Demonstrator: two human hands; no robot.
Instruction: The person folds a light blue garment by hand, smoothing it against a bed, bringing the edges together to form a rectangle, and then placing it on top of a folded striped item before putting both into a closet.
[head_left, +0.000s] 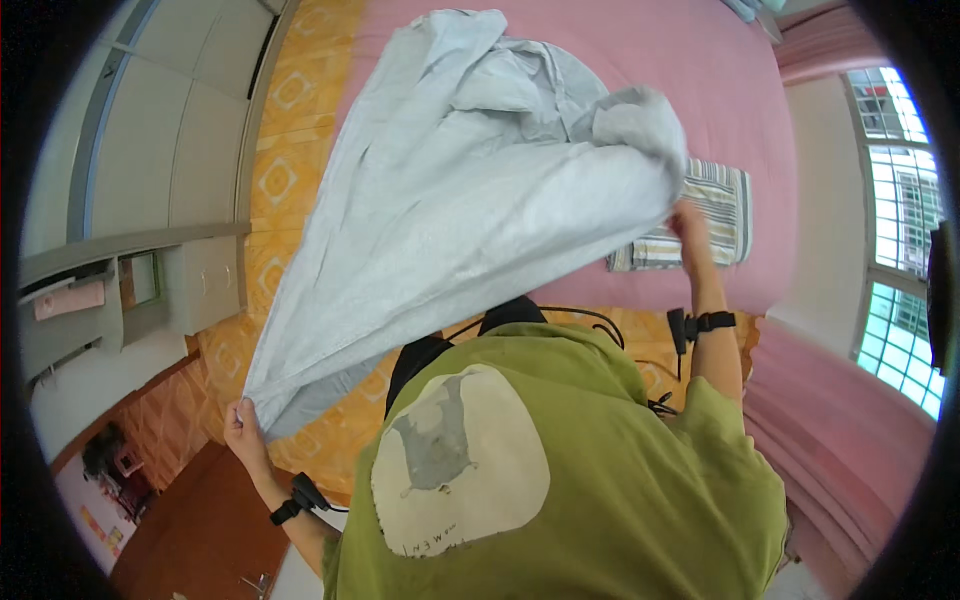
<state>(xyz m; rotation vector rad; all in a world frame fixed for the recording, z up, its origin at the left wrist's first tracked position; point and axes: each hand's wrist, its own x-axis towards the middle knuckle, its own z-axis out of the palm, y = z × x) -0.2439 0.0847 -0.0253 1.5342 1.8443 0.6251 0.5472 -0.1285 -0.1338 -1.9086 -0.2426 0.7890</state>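
A large pale grey-blue cloth (420, 210), which looks like a sheet or duvet cover, is stretched between my hands. Its far part lies bunched over the pink-covered bed (720, 90), and its near edge hangs above the floor. My left hand (244, 431) pinches one corner, low at the left and off the bed. On the right, my right hand (688, 225) grips the near edge of the cloth; its fingertips are partly hidden by the fabric. Beneath and beside that hand, a folded striped cloth (724, 214) rests on the bed, partly covered from view.
Grey-white cabinets (202, 150) line the left, with a yellow patterned floor (281, 180) between them and the bed. Black cables (607, 319) trail near my legs. At the right are a pink curtain (832, 427) and a barred window (900, 210). A brown door (202, 517) stands lower left.
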